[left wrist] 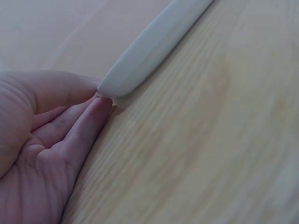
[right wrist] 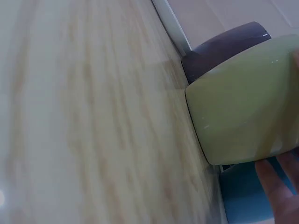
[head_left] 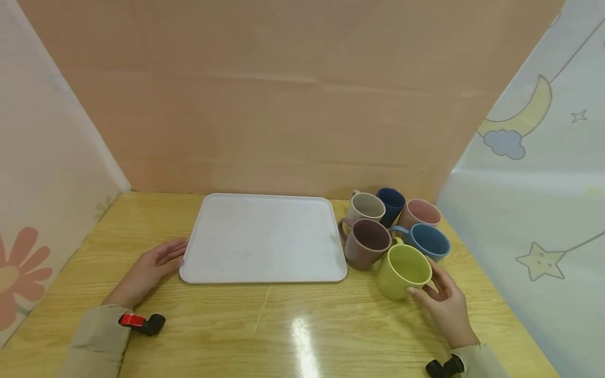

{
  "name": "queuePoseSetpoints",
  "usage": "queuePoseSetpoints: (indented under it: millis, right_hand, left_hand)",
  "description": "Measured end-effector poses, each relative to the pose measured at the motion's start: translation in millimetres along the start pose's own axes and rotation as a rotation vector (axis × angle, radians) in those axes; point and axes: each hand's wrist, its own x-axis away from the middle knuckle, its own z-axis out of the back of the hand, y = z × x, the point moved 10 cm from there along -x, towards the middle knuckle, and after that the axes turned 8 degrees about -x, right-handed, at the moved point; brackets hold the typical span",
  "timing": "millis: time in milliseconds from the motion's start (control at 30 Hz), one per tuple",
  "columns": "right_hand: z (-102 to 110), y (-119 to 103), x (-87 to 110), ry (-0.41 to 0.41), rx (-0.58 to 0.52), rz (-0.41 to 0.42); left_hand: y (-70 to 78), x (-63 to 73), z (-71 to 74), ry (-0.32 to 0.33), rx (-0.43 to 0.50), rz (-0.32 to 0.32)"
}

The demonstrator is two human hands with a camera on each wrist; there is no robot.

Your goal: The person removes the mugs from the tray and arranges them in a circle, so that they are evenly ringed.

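A yellow-green mug [head_left: 394, 273] stands at the front of a group of mugs. My right hand [head_left: 446, 304] grips it from the right, thumb on the near side and fingers around the far side. In the right wrist view, fingers [right wrist: 273, 182] lie along the yellow-green mug's wall [right wrist: 243, 102]. My left hand [head_left: 153, 268] is at the left edge of a white rectangular tray [head_left: 264, 239]. The left wrist view has its thumb and fingertips pinching the tray's rim [left wrist: 140, 60] near a corner.
Close by the yellow-green mug stand a mauve-brown mug [head_left: 361, 252], a blue mug [head_left: 430, 241], a pink mug [head_left: 420, 212], a beige mug [head_left: 367, 206] and a navy mug [head_left: 391, 202]. All rest on a wooden table [head_left: 227, 325], with walls behind and at both sides.
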Motion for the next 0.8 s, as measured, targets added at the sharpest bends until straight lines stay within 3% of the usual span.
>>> queuePoseSetpoints:
  millis: [267, 433, 633, 800]
  right_hand:
    - [0.6, 5.3, -5.3, 0.004, 0.095, 0.007]
    - [2.4, 4.7, -6.8, 0.038, 0.064, 0.02]
    - [6.3, 6.1, -6.5, 0.085, -0.058, 0.017]
    - [7.1, 8.5, -5.1, 0.093, -0.027, -0.022]
  left_hand:
    - [0.7, -1.4, 0.8, 0.001, -0.009, 0.0]
    - [1.5, -0.6, 0.8, 0.003, -0.004, -0.006]
    - [3.1, 0.3, -0.1, 0.005, -0.004, -0.017]
    - [1.8, 1.8, -0.8, 0.005, 0.002, -0.019]
